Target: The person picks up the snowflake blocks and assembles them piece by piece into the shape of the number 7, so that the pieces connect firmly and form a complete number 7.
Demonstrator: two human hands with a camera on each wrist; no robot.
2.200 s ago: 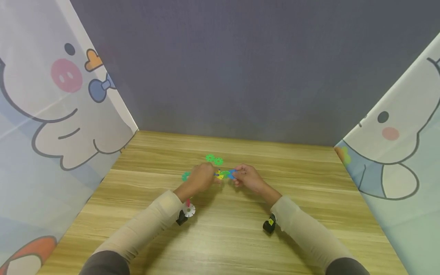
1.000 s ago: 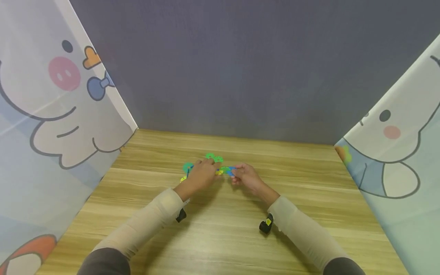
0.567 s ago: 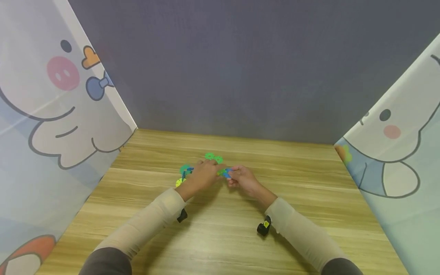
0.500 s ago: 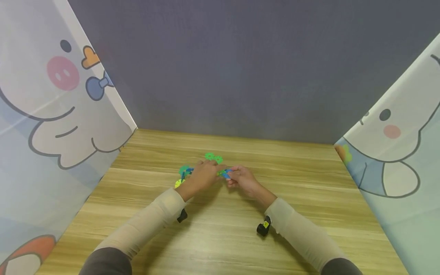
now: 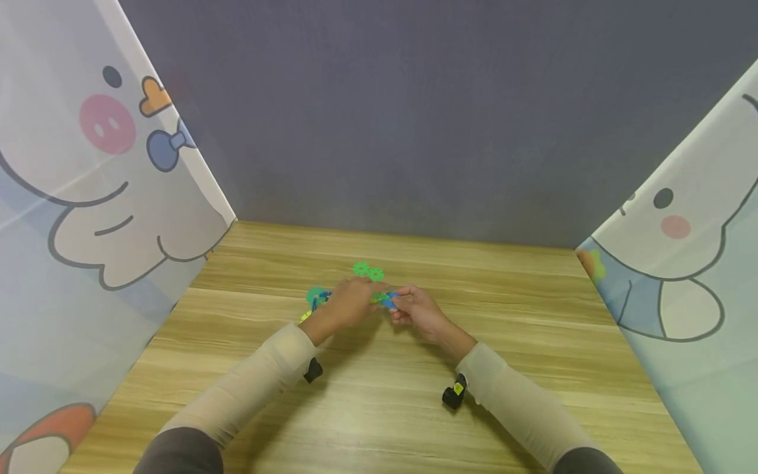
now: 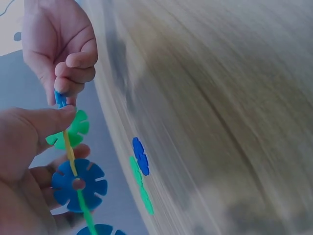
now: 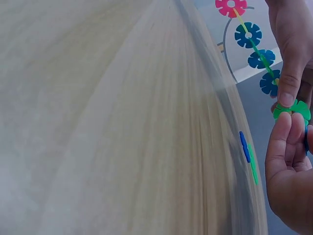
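My left hand (image 5: pixel 353 303) holds a chain of slotted snowflake discs just over the table, its thumb on the pieces near the right end. In the left wrist view, the chain shows a green disc (image 6: pixel 80 125), a yellow disc (image 6: pixel 69 152) turned edge-on and a blue disc (image 6: pixel 93 183). Between thumb and fingers, my right hand (image 5: pixel 419 309) pinches a blue disc (image 6: pixel 60 99) at that end, close to my left fingertips. Further along, the right wrist view shows more blue discs and a pink disc (image 7: pixel 230 7). Fingers hide part of the joint.
Two green discs (image 5: pixel 368 270) lie on the wooden table (image 5: pixel 385 415) just beyond my hands, with a dark blue disc (image 6: pixel 140 155) beside them in the left wrist view. A grey panel (image 5: pixel 403 131) stands behind the table, and printed cartoon sheets flank it.
My right hand has shifted slightly left, bringing the blue disc closer to my left hand. The chain's trailing part has swung; its white and pink discs no longer show in the head view.
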